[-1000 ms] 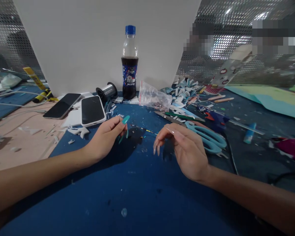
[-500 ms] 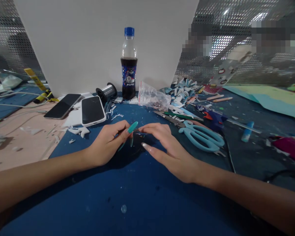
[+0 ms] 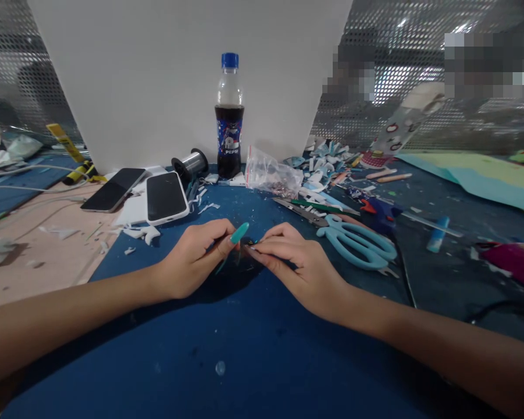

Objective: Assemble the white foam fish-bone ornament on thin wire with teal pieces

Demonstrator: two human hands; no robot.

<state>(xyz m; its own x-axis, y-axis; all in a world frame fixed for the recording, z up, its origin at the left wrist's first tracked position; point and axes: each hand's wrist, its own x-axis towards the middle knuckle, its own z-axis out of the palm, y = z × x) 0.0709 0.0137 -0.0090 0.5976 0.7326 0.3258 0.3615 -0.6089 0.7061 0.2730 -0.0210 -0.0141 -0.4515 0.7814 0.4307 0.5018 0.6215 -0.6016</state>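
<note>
My left hand (image 3: 195,256) is closed in a pinch just left of centre, its long teal thumbnail pointing up and to the right. Facing it, my right hand (image 3: 303,265) has thumb and fingertips pressed together, close to the left fingertips. Something small and dark seems to lie between the two sets of fingertips, too small and shaded to make out. Both hands are just above the blue work mat (image 3: 227,355). Right of my right hand lie scissors (image 3: 356,241) with light blue handles.
A Pepsi bottle (image 3: 230,125) stands behind my hands, beside a clear zip bag (image 3: 271,174) and a wire spool (image 3: 191,164). Two phones (image 3: 166,198) lie to the left. Scraps (image 3: 325,160) are heaped at the back right, near a glue gun (image 3: 382,210).
The right thumb and fingers, apart earlier, have closed together into a pinch at the left fingertips. My left hand has barely moved.
</note>
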